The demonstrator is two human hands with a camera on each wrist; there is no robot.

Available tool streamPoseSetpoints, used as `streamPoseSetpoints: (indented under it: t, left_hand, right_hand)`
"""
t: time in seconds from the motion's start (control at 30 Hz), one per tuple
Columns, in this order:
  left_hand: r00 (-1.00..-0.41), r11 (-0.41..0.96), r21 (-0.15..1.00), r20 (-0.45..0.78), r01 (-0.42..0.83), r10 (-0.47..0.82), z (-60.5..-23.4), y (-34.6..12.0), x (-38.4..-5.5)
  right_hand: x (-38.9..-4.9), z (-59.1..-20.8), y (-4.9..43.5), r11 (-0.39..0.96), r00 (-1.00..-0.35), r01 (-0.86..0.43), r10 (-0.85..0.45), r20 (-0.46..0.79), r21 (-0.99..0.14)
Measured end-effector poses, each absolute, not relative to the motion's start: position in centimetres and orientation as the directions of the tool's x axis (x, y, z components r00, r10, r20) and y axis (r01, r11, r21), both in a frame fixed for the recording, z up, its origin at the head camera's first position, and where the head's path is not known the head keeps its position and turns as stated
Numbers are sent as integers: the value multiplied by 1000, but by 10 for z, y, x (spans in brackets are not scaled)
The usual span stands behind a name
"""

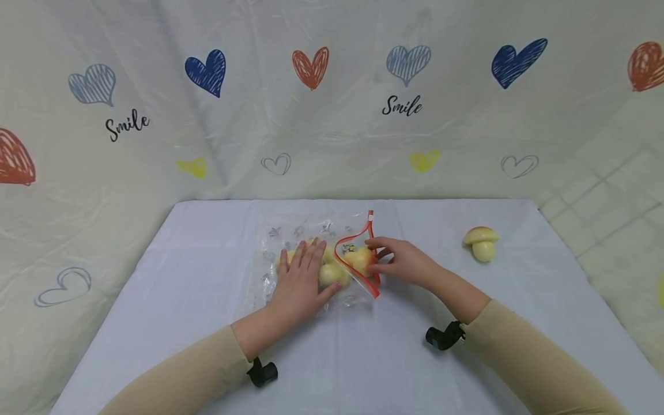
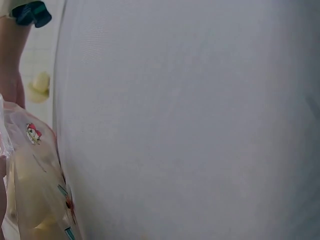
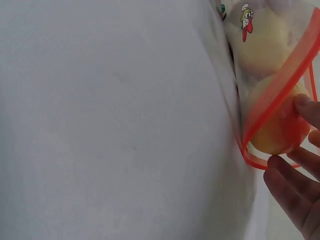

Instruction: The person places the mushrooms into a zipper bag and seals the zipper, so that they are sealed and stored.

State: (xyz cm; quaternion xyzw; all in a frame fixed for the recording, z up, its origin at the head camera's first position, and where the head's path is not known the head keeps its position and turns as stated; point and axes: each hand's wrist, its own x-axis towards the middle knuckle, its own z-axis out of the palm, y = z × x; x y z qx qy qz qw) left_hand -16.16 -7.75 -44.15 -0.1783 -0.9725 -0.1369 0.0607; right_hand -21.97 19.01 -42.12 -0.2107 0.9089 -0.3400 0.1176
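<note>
A clear zip bag (image 1: 263, 282) with a red zip edge lies on the table, several pale yellow mushroom-shaped pieces (image 1: 332, 275) inside it. My left hand (image 1: 297, 288) rests flat on the bag with its fingers spread. At the mouth, which gapes to the right, my right hand (image 1: 402, 261) grips a toy mushroom (image 1: 362, 260). Its red-and-yellow cap (image 3: 291, 127) sits just within the red zip (image 3: 280, 95), the thumb on its side and fingers below it. In the left wrist view the printed bag (image 2: 37, 175) fills the lower left corner.
Another toy mushroom (image 1: 482, 245) with a tan cap lies alone at the right of the white-covered table (image 1: 171, 300). Behind the table's back edge hangs a pale curtain (image 1: 342, 127) printed with hearts. Small black wrist cameras (image 1: 445, 336) sit at both cuffs.
</note>
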Motion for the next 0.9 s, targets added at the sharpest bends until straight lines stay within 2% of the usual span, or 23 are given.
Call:
streamPoseSetpoints:
  t: [0.57,0.9]
  left_hand:
    - [-925,893,252,171,373,339,-441,-76,-163]
    - [-922,900,217,174,378,346,-438,-75,-163]
  right_hand:
    - [-221,-425,181,650,-851,-377,-524,-30,-659]
    - [-223,-427,166,640,-836,-404,-549,-21,-654]
